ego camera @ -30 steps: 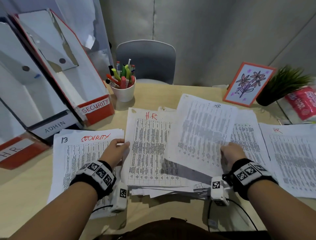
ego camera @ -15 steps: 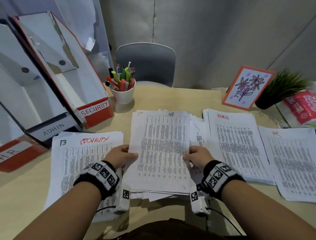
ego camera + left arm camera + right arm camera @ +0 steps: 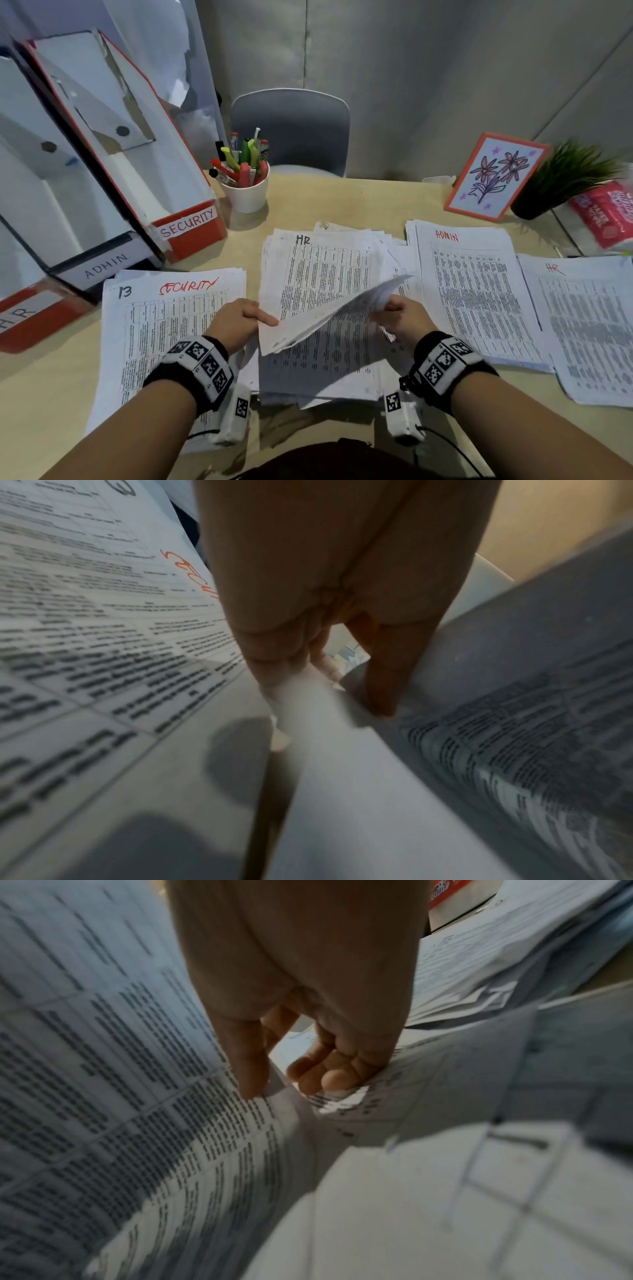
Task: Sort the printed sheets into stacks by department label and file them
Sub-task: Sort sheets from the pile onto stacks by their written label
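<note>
On the wooden desk (image 3: 359, 202) the paper stack headed SECURITY (image 3: 164, 329) lies toward the left edge, the loose middle paper pile topped HR (image 3: 318, 267) beside it, the ADMIN-headed stack (image 3: 479, 291) and another HR-headed stack (image 3: 589, 325) toward the right edge, with three cardboard file boxes (image 3: 102, 192) at the far left corner.

Bare desk (image 3: 359, 202) lies open beyond the middle stack (image 3: 318, 267), as far as the chair. Left of that stack the pen cup (image 3: 248, 195) and SECURITY file box (image 3: 191, 226) crowd in; right of it the ADMIN stack (image 3: 472, 291) lies just beside, possibly touching.
</note>
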`<state>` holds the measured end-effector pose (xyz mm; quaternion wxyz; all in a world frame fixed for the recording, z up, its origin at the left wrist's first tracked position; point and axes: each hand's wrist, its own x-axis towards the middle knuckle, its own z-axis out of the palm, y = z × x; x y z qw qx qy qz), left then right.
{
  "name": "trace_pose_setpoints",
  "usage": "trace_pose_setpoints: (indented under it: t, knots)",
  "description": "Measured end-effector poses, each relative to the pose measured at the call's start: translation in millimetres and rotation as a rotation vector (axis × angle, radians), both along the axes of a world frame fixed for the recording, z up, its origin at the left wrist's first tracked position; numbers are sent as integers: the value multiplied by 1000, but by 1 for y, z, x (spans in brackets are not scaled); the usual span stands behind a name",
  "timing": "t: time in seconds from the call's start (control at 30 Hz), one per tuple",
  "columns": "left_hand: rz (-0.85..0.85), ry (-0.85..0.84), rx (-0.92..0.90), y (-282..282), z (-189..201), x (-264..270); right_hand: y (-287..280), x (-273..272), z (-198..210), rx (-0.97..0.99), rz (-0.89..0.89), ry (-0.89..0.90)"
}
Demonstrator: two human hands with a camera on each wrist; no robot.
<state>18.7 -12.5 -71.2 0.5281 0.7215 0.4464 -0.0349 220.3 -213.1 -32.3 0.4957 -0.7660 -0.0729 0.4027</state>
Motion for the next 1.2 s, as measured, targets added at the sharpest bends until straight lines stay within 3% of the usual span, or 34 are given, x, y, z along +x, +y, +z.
trace_pose_setpoints:
  t: [0.07, 0.13, 0.2, 0.3, 0.37, 0.73, 0.9, 1.07, 1.2]
  knots:
    - [31, 5, -14, 1, 4, -1, -2, 2, -4, -114, 57, -32]
    - [119, -50, -66, 3, 7, -1, 2, 6, -18, -268, 5, 17]
    - [255, -143, -172, 5, 10, -2, -4, -1, -15, -464, -42, -56]
    - [398, -173, -193, 9, 4, -5, -2, 12, -20, -123, 27, 18]
    - [397, -150, -111, 9, 2, -7, -16, 12, -10, 4, 16, 38]
    - [193, -173, -156, 2, 12, -6, -11, 9, -16, -73, 112, -77]
    - [126, -126, -160, -3, 16, -8, -7, 7, -15, -42, 19, 9]
    - [113, -161, -315, 1, 9, -10, -7, -2, -2, 7, 30, 45]
    - [95, -132, -326, -1, 9, -9, -7, -5, 1, 32, -55, 89]
